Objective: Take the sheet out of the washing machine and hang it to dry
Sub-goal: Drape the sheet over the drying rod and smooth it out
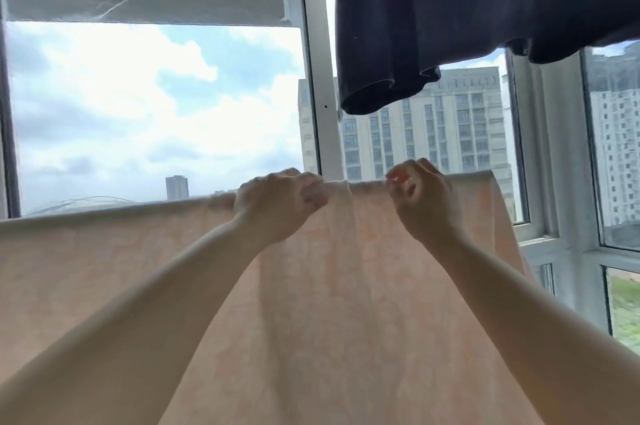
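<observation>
- Left hand [277,206] raised at arm's length, fingers curled over the top edge of the sheet [121,268], gripping a small bunch of cloth at the fold; knuckles turned toward the camera.
- Right hand [424,201] raised just beside it, fingers curled at the same top edge; thumb and forefinger pinched together; whether cloth sits between them cannot be told, the fingertips blurred and backlit.
- Both hands near each other, apart by a short stretch of taut edge; bare forearms reaching up from the lower corners of the view.
- Pale peach sheet hung out flat and wide, top edge running level from the far left to a corner at the right, past the right hand; lower part dropping out of view; support under the fold hidden by the cloth.
- Dark navy garment [467,9] hanging above and to the right, well clear of the sheet, hem rolled into loose folds.
- White-framed window [317,78] behind everything; cloudy blue sky on the left pane; tall pale apartment block [450,133] beyond the middle pane; further towers at the right edge.
- No containers in view.
</observation>
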